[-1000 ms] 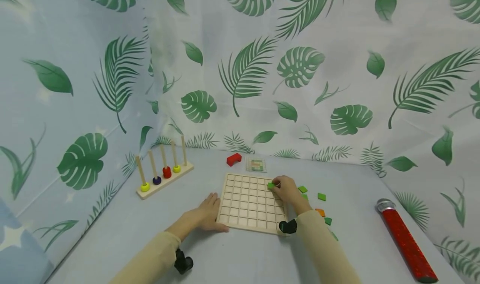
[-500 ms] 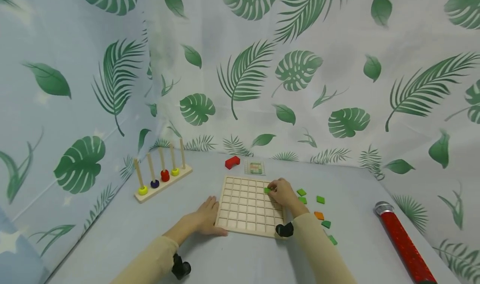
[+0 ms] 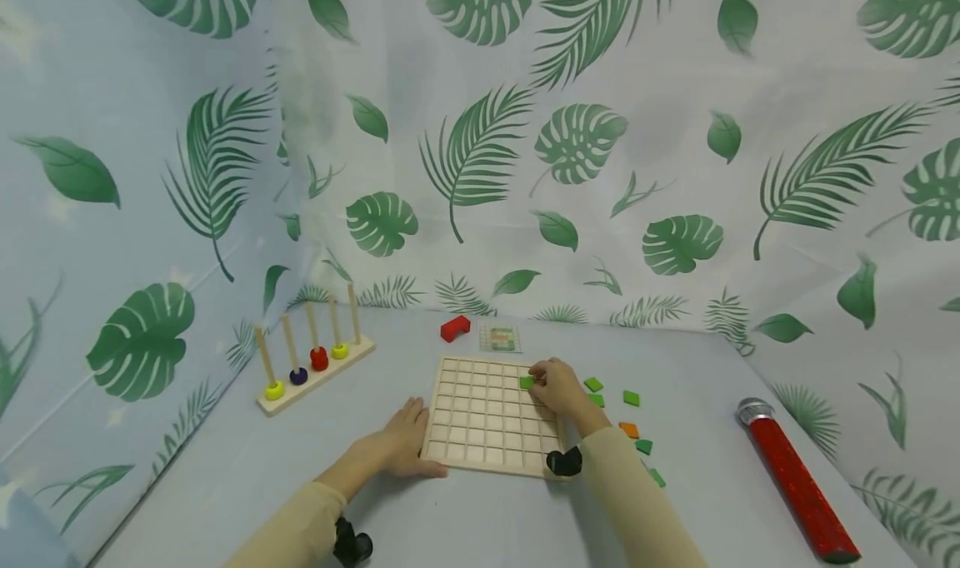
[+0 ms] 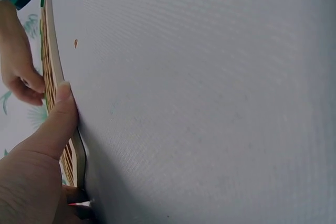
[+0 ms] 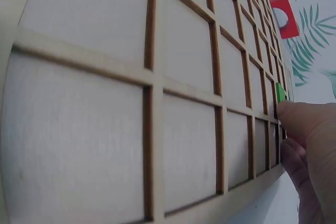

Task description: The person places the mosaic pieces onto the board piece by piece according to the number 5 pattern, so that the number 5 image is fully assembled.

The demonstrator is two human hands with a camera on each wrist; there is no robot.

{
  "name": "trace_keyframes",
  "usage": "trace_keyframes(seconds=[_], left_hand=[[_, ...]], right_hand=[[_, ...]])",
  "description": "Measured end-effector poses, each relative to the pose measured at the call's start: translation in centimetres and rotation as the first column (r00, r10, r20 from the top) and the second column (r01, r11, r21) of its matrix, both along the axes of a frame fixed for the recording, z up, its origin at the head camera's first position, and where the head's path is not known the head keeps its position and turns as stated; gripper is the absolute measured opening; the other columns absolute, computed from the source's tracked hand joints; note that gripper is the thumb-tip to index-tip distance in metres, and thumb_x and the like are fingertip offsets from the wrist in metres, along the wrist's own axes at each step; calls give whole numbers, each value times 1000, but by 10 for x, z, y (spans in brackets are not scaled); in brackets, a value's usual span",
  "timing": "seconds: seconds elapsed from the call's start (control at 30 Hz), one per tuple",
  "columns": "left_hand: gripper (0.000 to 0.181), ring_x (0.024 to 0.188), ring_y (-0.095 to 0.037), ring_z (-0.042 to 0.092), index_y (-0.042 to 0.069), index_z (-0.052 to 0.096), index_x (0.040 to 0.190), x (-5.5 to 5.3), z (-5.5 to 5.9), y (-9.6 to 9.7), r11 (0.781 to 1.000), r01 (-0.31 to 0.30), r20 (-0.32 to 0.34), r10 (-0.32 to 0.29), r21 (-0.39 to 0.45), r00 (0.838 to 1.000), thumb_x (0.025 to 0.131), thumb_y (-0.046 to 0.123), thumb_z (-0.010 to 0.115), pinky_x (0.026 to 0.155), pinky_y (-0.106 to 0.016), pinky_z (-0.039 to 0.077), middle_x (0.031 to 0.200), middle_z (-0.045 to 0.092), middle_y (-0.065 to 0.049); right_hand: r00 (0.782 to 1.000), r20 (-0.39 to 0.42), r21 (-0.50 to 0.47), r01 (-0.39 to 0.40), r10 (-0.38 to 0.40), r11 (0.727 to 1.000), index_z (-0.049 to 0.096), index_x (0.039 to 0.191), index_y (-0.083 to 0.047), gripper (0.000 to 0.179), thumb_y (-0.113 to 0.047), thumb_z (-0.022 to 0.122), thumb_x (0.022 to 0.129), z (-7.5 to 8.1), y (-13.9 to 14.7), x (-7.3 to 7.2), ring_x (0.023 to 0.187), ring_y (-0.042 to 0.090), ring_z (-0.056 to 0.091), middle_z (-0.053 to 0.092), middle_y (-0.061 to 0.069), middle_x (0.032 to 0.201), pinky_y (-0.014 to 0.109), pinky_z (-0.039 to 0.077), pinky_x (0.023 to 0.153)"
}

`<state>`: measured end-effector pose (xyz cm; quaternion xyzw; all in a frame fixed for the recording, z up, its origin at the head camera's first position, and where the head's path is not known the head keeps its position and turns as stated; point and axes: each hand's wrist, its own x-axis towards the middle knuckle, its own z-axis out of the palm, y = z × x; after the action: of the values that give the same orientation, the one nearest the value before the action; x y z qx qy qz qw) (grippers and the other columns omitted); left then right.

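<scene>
A pale wooden grid board [image 3: 480,425] lies flat on the table. My right hand [image 3: 557,386] pinches a green square tile [image 3: 526,382] over a cell near the board's far right corner. In the right wrist view the same green tile [image 5: 280,92] stands tilted at the grid, between thumb and fingers; whether it touches the cell floor I cannot tell. My left hand [image 3: 403,445] rests against the board's near left corner. Its straight thumb [image 4: 62,109] lies along the front edge, and the other fingers extend by the left side.
Several green tiles [image 3: 632,398] and an orange tile [image 3: 629,430] lie right of the board. Behind it are a red arch block [image 3: 455,328] and a pattern card [image 3: 500,339]. A peg stand with rings [image 3: 315,376] is at left, a red microphone [image 3: 798,480] at right.
The head view has shifted a little, so everything appears further left and lower. My right hand has brought the green tile slightly left and nearer over the board. The left hand stays at its corner.
</scene>
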<state>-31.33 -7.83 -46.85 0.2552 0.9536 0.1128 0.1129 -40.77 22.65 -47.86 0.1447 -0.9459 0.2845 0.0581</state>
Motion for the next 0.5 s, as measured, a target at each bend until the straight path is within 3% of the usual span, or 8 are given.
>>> trace_keyframes(seconds=[0.17, 0.33, 0.5], left_hand=[[104, 139, -43, 14, -15, 25, 140, 1, -2, 1, 1000, -14, -5, 14, 6, 1000, 80, 61, 64, 111, -48, 21, 147, 18, -33], [105, 139, -43, 14, -16, 25, 140, 1, -3, 2, 1000, -11, -8, 11, -8, 1000, 80, 61, 63, 111, -47, 21, 147, 18, -33], [105, 138, -44, 15, -16, 26, 140, 1, -2, 2, 1000, -3, -10, 3, -21, 1000, 80, 62, 62, 111, -48, 22, 147, 19, -34]], right_hand=[[997, -70, -50, 38, -42, 998, 64, 106, 5, 21, -2, 66, 87, 3, 10, 5, 85, 26, 61, 62, 14, 96, 38, 53, 72], [980, -127, -32, 148, -151, 989, 65, 101, 4, 16, -2, 65, 86, 7, 29, 10, 86, 28, 59, 62, 15, 94, 42, 52, 75], [968, -107, -23, 227, -228, 974, 65, 102, 5, 18, -3, 65, 86, 6, 58, 14, 94, 32, 58, 62, 17, 99, 45, 50, 82]])
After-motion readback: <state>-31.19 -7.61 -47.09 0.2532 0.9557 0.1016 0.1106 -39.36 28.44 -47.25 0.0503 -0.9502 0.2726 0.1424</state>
